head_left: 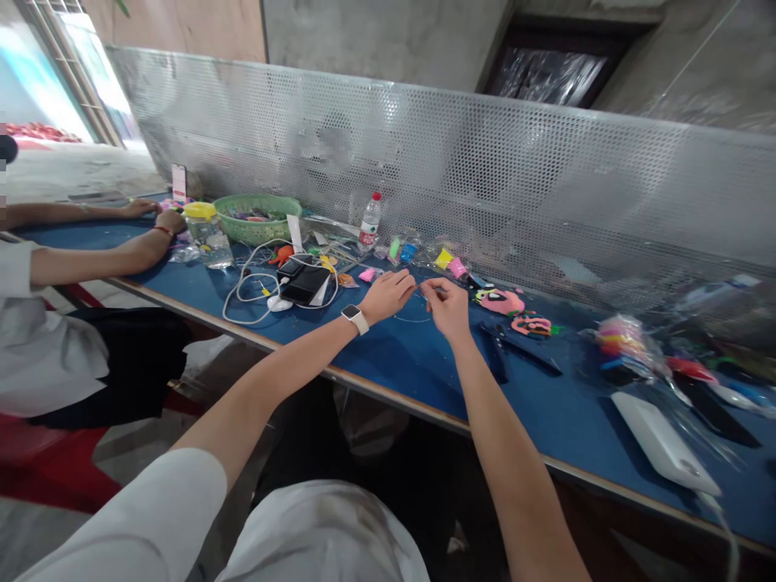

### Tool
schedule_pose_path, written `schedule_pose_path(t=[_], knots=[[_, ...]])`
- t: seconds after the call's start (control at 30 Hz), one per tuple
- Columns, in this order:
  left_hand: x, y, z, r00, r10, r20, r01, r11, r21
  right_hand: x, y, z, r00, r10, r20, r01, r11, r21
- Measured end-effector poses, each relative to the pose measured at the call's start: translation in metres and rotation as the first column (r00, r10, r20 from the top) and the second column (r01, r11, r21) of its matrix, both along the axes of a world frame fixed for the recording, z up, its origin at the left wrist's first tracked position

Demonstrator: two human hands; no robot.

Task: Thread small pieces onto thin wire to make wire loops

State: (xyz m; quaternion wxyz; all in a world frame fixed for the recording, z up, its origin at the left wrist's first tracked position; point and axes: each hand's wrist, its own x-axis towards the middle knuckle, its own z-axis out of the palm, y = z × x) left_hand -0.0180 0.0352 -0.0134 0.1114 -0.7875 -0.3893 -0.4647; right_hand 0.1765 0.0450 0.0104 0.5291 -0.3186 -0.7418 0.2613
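My left hand (391, 296), with a watch (352, 312) on its wrist, is raised over the blue table, its fingers pressed together. Close to its right, my right hand (449, 305) is closed in a pinch, and the fingertips of both hands nearly meet. Whatever they hold is too small to make out. A pink lump of clay (367, 275) lies left of my left hand. Beyond my right hand is a pink clay figure (500, 301), and nearer is an orange-and-black clay piece (532, 326). Dark pliers-like tools (515, 347) lie beside my right forearm.
Behind stand a red-capped bottle (370, 222) and a perforated metal screen (412, 153). Leftward are a black phone (305, 284), white cable (242, 321), green basket (258, 230) and yellow-lidded jar (209, 238). A co-worker's arms (103, 263) rest farther left. At right lies a white device (664, 443).
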Motion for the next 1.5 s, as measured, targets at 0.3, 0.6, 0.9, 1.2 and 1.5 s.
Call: schedule_pose_path(t=[0.3,0.6,0.9,1.2,1.5], knots=[[0.005,0.007,-0.001,0.841,-0.291,0.456,0.425,0.877,-0.223,0.005,-0.004,0.003,0.987,-0.124,0.102,0.09,0.954,0.285],[0.01,0.019,-0.012,0.55,-0.243,0.799,0.701,0.654,-0.284,0.006,-0.002,0.001,0.991,-0.107,0.086,0.081,0.962,0.26],[0.007,0.022,-0.014,0.529,-0.27,0.804,0.7,0.675,-0.235,0.002,-0.002,-0.001,0.997,-0.07,0.038,0.065,0.991,0.118],[0.001,0.012,-0.002,0.77,-0.318,0.554,0.452,0.883,-0.122,-0.003,0.01,-0.01,0.991,0.044,-0.125,-0.052,0.997,-0.062],[0.004,0.006,-0.001,0.873,-0.258,0.414,0.302,0.952,-0.045,-0.001,0.014,-0.01,0.987,0.061,-0.149,-0.077,0.992,-0.105]])
